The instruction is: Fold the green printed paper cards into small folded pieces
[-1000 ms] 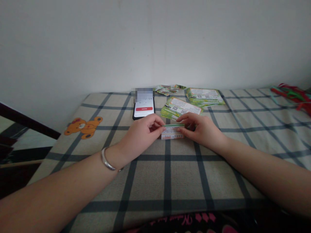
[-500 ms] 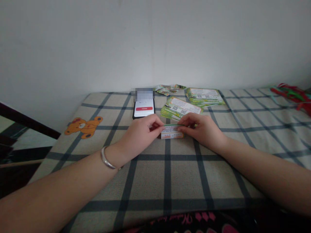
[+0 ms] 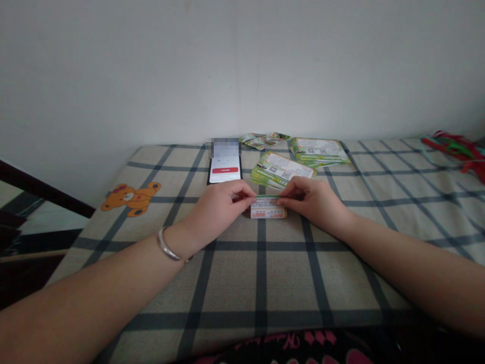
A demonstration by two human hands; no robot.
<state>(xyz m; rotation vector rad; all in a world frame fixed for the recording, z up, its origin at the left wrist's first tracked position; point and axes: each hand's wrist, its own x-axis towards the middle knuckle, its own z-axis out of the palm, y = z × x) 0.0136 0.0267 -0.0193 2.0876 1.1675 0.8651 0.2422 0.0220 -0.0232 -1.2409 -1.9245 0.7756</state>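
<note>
A small printed leaflet [image 3: 268, 208], white with a green top edge and orange print near the bottom, is held between my two hands just above or on the cloth. My left hand [image 3: 227, 205] pinches its left end between thumb and fingers. Its right end is gripped in the same way by my right hand [image 3: 314, 202]. The leaflet appears folded or bent; its far side is hidden. Right behind it lies a stack of green-and-white leaflets [image 3: 284, 169], partly covered by my right hand.
A phone [image 3: 225, 170] with a lit screen lies behind my left hand. Along the wall are folded leaflets [image 3: 264, 140] and a second leaflet stack [image 3: 320, 150]. Red and green cords [image 3: 456, 149] lie far right. A bear picture [image 3: 132, 198] marks the checked tablecloth [image 3: 235, 283] at left.
Both hands keep their pinch on the leaflet. Its face has tipped slightly, so more of its print shows. The phone and stacks have stayed in place.
</note>
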